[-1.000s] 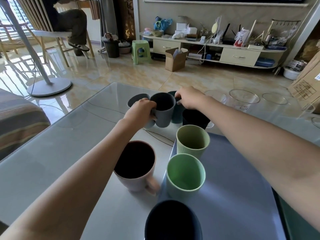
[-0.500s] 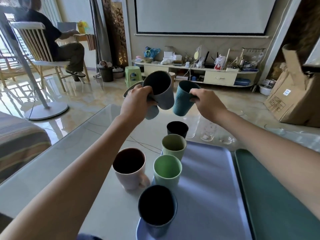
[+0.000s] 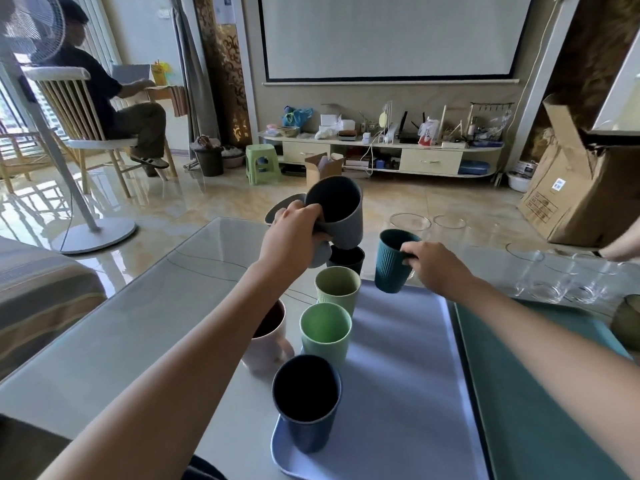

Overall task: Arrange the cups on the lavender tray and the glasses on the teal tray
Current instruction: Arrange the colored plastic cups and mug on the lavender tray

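Observation:
My left hand (image 3: 294, 237) grips two grey mugs (image 3: 337, 216) by their handles, raised above the table's far side. My right hand (image 3: 434, 268) pinches the rim of a dark teal ribbed cup (image 3: 393, 261), held low over the far end of the lavender tray (image 3: 408, 375). Along the tray's left side stand a black cup (image 3: 348, 259), two green cups (image 3: 336, 289) (image 3: 323, 332) and a dark blue cup (image 3: 306, 405). A pink mug (image 3: 266, 341) sits on the table left of the tray. The teal tray (image 3: 526, 393) lies to the right. Several clear glasses (image 3: 561, 282) stand beyond it.
Two glass bowls (image 3: 410, 223) sit at the table's far edge. A greenish bowl (image 3: 627, 320) pokes in at the right edge, and another person's hand (image 3: 623, 249) is above it. A person sits on a chair far left, and cardboard boxes stand at right.
My right hand has lowered the teal cup rightward toward the lavender tray's far end. My left hand still holds the two grey mugs up, roughly where they were.

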A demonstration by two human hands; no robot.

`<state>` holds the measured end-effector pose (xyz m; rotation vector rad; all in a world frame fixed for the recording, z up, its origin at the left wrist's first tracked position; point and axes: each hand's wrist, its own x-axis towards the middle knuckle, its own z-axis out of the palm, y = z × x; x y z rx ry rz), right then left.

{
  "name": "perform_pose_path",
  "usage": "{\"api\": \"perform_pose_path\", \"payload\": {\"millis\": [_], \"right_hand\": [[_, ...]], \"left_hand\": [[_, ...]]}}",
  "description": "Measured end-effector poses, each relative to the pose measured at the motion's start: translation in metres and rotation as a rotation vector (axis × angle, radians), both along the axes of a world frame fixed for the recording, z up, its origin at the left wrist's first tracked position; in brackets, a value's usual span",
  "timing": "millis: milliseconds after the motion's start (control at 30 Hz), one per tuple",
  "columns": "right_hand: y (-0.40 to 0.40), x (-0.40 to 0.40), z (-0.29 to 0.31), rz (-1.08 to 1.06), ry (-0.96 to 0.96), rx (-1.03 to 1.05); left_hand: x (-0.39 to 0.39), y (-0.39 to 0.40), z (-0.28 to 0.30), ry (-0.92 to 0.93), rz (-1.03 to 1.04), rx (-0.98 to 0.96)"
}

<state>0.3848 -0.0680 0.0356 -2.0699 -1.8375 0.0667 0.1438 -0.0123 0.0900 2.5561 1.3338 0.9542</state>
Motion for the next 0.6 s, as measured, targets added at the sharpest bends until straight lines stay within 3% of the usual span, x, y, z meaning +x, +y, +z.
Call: {"api": "perform_pose_path", "payload": {"millis": [233, 600], "right_hand": [[0.021, -0.004, -0.037, -0.007, 0.006, -0.111], [0.025, -0.011, -0.042, 0.027, -0.037, -0.128]], "left_hand": [[-0.010, 0.017, -0.016, 0.080, 0.021, -0.039], [-0.011, 0.020, -0.019, 0.094, 0.039, -0.052]]}}
